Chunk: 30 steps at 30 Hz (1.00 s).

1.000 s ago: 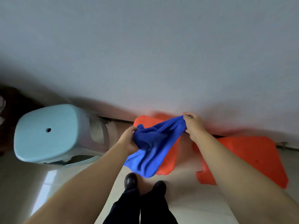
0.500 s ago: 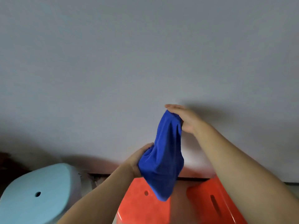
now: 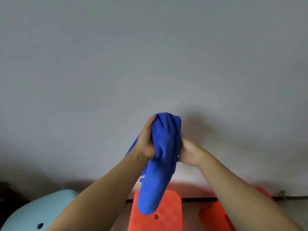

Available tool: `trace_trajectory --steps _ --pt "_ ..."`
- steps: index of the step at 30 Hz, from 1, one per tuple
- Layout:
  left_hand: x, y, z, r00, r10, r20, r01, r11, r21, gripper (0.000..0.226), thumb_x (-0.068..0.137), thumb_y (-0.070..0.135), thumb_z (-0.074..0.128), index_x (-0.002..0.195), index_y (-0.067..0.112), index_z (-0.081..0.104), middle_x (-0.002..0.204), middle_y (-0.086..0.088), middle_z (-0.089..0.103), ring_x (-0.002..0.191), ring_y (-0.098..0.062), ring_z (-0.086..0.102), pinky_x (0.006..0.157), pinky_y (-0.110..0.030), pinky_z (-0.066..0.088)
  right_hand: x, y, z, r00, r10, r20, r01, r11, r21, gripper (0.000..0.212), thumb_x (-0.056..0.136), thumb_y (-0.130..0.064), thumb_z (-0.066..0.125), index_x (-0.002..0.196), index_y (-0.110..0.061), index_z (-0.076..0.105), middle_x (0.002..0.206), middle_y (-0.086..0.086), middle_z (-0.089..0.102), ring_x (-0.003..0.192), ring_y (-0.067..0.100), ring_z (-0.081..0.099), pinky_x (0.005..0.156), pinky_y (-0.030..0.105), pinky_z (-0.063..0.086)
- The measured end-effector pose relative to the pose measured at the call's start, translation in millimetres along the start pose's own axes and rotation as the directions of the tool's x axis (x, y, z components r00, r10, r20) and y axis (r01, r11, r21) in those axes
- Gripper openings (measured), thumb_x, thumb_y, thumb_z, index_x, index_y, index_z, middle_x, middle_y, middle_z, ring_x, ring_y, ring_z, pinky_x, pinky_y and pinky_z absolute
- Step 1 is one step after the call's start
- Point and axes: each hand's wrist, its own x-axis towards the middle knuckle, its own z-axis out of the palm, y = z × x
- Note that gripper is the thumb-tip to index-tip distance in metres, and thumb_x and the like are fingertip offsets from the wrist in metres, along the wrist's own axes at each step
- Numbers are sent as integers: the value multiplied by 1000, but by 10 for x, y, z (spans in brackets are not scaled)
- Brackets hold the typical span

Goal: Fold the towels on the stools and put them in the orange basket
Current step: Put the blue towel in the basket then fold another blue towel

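Blue towel bunched between two hands, above the orange stool.

Both hands were raised before the wall with the blue towel (image 3: 164, 147) between them: the left hand (image 3: 146, 140) gripped its upper bunch, the right hand (image 3: 187, 151) pressed close against its far side, fingers hidden by cloth. It hung crumpled, its tail dangling just above the orange stool (image 3: 168, 212). I judged the folds could come out crooked with the edges so gathered, or a loose grip might drop it beside that stool.

towel (image 3: 164, 157) between hands | three stools below: left (image 3: 33, 214), middle (image 3: 166, 214), right (image 3: 215, 217)
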Motion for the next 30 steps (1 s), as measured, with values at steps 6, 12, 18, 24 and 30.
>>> trace_trajectory --steps 6,12,18,24,30 --pt "-136 74 -140 995 -45 87 41 998 53 61 88 50 49 128 5 56 123 -18 55 113 -32 54 107 -43 38 -22 45 -69 977 212 -16 -212 964 -159 36 89 -51 48 107 -24 64 98 -4 72 93 19 64 74 39 49" --pt "-216 99 -188 999 51 -1 -50 993 102 43 96 39 44 98 6 71 103 -15 69 100 -29 62 93 -41 46 -27 43 -62 995 99 19 -100 992 74 12 89 -26 61 96 -16 62 100 9 64 93 23 59 90 38 48" --pt "-192 311 -402 991 93 -100 -78 986 145 37 94 35 50 104 2 65 100 -14 71 102 -27 63 88 -38 48 -151 -322 -235 958 -192 -214 272 844 462 25 96 -25 47 106 -8 63 92 7 73 91 18 68 86 31 53" --pt "-255 606 -553 999 36 -13 -27 898 439 25 86 25 53 101 8 65 93 -8 65 80 -19 62 72 -30 45 -384 -630 -577 881 -238 -408 403 831 384 23 95 -26 52 107 -9 64 101 6 71 97 17 66 79 29 54" --pt "-321 889 -722 992 -120 -34 107 676 729 45 84 15 51 129 9 57 116 -10 62 95 -18 58 75 -25 52 -608 -801 -829 834 -287 -472 383 916 119 21 94 -29 55 104 -14 66 96 0 74 93 12 69 68 25 56"
